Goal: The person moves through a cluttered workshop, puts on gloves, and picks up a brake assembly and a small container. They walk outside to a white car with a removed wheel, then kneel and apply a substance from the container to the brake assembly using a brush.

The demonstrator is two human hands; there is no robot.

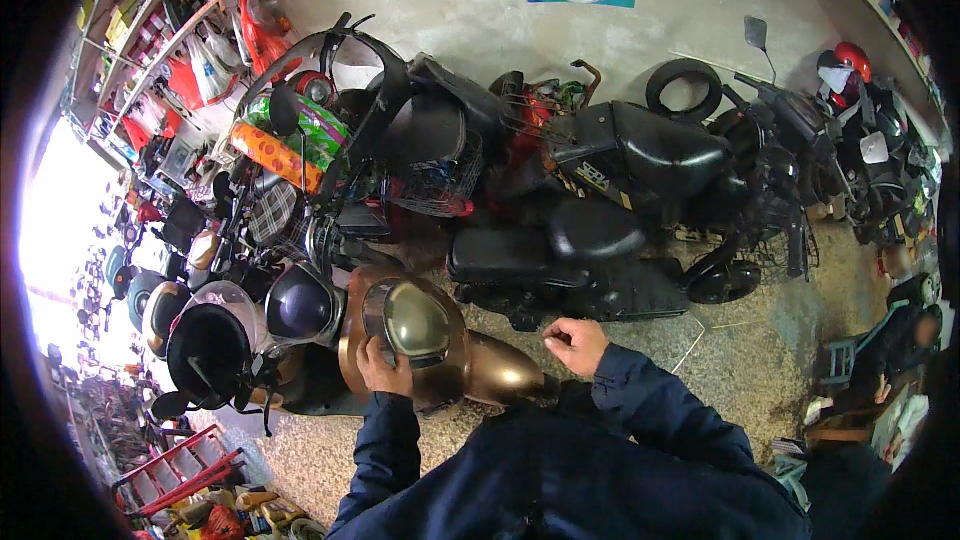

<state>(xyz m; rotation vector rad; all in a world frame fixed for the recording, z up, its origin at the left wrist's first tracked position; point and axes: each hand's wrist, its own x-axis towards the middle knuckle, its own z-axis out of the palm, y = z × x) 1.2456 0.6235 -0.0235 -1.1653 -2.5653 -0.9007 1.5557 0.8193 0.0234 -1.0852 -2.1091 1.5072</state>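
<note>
A bronze-brown scooter [505,368] stands close in front of me, with a rounded front panel and a large yellowish-clear headlight [417,323]. My left hand [385,370] rests on the panel at the headlight's near left edge, fingers stretched out and touching it. To the right of the scooter's front, my right hand [578,346] hovers above the floor, away from the panel. Its fingers are curled in, with thumb and fingertips together. Whatever they may hold is too small to make out. Dark blue sleeves cover both forearms.
Black scooters [600,230] crowd the area ahead, along the wall. A loose tyre [684,90] leans behind them. A black bucket-shaped container [208,355] stands left. A red metal rack [185,470] lies lower left. Another person [890,350] sits far right. Loaded shelves [150,30] line the upper left.
</note>
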